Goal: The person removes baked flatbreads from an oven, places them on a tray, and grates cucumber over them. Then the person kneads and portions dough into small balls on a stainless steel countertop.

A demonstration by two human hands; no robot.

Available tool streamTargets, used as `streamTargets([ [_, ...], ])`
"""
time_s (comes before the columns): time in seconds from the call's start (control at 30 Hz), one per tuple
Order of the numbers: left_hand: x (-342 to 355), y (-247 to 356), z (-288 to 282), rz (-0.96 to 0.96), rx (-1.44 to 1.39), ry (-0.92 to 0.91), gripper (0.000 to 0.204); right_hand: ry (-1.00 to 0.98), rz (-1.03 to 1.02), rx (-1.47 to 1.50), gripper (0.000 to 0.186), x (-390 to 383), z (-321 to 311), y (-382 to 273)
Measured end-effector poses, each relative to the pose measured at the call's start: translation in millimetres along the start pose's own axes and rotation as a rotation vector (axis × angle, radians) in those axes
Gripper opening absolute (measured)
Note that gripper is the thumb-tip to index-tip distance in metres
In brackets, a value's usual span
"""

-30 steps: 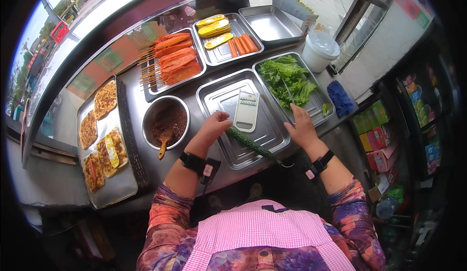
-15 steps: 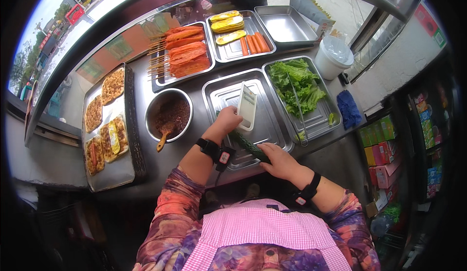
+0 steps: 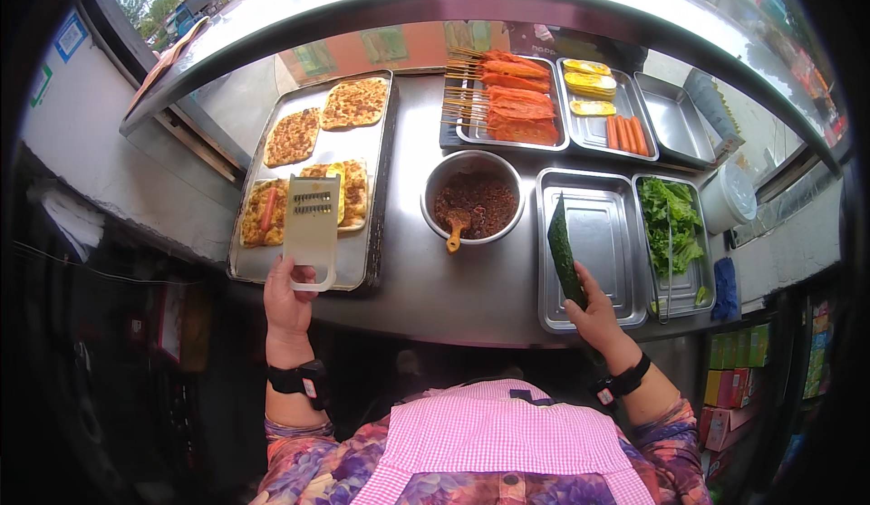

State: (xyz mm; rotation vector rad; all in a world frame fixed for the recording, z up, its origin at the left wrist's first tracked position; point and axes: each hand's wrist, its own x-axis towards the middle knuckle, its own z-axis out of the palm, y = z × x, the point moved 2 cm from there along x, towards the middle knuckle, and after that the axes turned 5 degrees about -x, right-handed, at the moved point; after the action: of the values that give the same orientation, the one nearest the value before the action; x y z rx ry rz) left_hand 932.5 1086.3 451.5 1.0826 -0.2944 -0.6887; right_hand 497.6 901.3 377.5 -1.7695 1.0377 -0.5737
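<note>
My left hand (image 3: 288, 304) grips the handle end of a pale flat grater (image 3: 311, 229), which is over the front of a baking tray (image 3: 358, 256). Behind the grater lie two topped flatbreads, one with a sausage (image 3: 268, 210), the other with a yellow egg piece partly hidden by the grater. Two plainer flatbreads (image 3: 353, 104) are farther back on that tray. In my right hand (image 3: 598, 315) is a long dark green cucumber (image 3: 563, 251), its tip pointing away from me. The cucumber is above the left side of a bare metal tray (image 3: 603, 199).
A steel bowl (image 3: 517, 188) of dark red sauce with a wooden-handled brush (image 3: 455, 233) stands between the trays. Lettuce with tongs (image 3: 669, 274) fills a tray at right. Behind are orange skewers (image 3: 521, 102), sausages (image 3: 625, 134), a white tub (image 3: 729, 199) and a blue cloth (image 3: 726, 288).
My view has turned left. My left hand has carried the grater from the metal tray across to the flatbreads. The cucumber has parted from my left hand and now points away in my right.
</note>
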Motion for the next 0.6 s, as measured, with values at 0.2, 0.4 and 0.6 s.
streamTargets([
  [0.2,75,9,-78,0.264,0.703,-0.103,0.019,-0.231,-0.341,-0.196,0.064,37,117,-131],
  [0.4,147,-9,-70,0.674,1.234,-0.267,0.017,-0.386,-0.396,-0.243,0.061,109,268,-192],
  [0.6,158,-13,-75,0.55,1.144,-0.352,0.018,-0.4,-0.079,-0.015,0.06,178,299,-215],
])
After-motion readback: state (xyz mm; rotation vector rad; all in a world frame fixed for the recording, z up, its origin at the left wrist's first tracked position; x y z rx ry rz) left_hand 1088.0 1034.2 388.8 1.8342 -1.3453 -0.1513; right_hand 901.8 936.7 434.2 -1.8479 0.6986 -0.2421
